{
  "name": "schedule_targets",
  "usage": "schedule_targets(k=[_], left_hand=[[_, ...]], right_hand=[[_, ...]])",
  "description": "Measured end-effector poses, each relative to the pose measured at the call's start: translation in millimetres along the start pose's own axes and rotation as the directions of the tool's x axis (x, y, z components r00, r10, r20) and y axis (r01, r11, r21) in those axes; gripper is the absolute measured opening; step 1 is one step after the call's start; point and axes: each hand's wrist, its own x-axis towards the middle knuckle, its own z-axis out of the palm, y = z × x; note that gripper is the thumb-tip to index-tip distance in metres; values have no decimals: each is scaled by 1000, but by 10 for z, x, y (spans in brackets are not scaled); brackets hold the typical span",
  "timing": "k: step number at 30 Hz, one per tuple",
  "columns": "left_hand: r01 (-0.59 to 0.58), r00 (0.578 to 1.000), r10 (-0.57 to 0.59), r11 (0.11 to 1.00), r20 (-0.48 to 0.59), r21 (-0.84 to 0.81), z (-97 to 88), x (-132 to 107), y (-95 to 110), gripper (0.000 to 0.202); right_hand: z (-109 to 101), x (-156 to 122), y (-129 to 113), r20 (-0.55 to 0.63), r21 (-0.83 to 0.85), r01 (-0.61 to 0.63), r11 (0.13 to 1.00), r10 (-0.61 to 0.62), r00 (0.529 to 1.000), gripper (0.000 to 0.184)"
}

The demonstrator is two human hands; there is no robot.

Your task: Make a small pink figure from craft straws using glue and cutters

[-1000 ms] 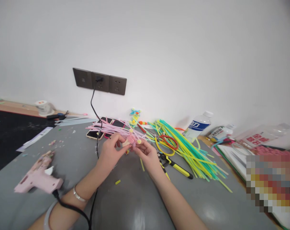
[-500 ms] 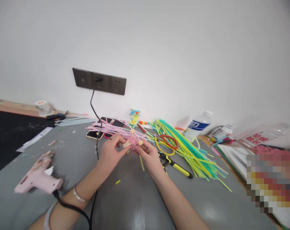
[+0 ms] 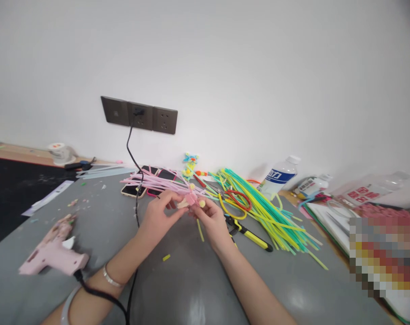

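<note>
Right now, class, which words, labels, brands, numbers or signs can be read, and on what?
"力": blue-labelled bottle; the lettering before it is unclear.
Clear bottle: red-and-white characters, too blurred.
White-and-blue container: dark print, too small and blurred.
No numbers readable.

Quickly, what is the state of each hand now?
Left hand: closed, pinching the small pink craft piece.
Right hand: closed, holding the same small pink craft piece.
</note>
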Motion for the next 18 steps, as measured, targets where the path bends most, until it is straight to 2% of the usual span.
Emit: schedule_targets(k=[5,8,13,18], left_hand=[[171,983,-156,967,96,-188,34,-9,12,12],[205,978,-187,944,95,-260,38,-19,12,12],[124,991,-107,957,79,-263,24,-19,23,10],[1,999,11,975,53,-224,9,5,28,11]], right_hand=[[-4,-15,-10,-65,-87,172,981,-178,982,22],[-3,-49,-21,-82,-181,283,942,-301,950,16],[-5,-98,-91,-43,-342,442,829,-484,874,10],[0,-118,-147,13,-419,519,745,-566,824,11]])
